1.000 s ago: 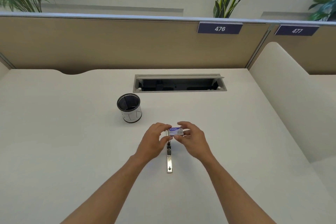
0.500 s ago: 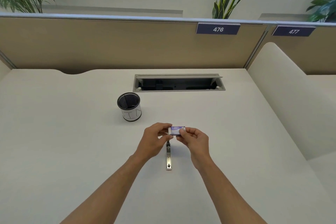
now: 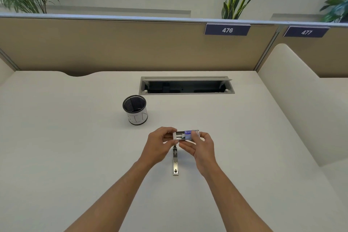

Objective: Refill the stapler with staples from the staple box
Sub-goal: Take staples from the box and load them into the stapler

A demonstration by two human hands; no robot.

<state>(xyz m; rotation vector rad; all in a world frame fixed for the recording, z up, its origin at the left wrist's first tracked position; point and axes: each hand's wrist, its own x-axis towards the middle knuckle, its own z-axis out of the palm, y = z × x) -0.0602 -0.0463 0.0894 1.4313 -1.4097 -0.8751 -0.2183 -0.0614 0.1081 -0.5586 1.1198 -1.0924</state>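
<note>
A small staple box (image 3: 188,135) with a blue-purple sleeve is held above the desk between both hands. Its grey inner tray sticks out to the left, partly slid open. My left hand (image 3: 160,145) pinches the tray end. My right hand (image 3: 201,149) pinches the sleeve end. Just below the box, a metal stapler (image 3: 175,164) lies opened flat on the desk (image 3: 75,156), running towards me. Its far end is hidden behind my fingers.
A black mesh pen cup (image 3: 135,109) with a white label stands to the left behind my hands. A cable tray opening (image 3: 186,85) is set into the desk further back. A beige partition (image 3: 113,47) closes the far edge, and a cream divider (image 3: 301,103) the right side.
The inner tray has slid out of the sleeve to the left. My hands have moved slightly apart, the right one shifting to the sleeve's right end.
</note>
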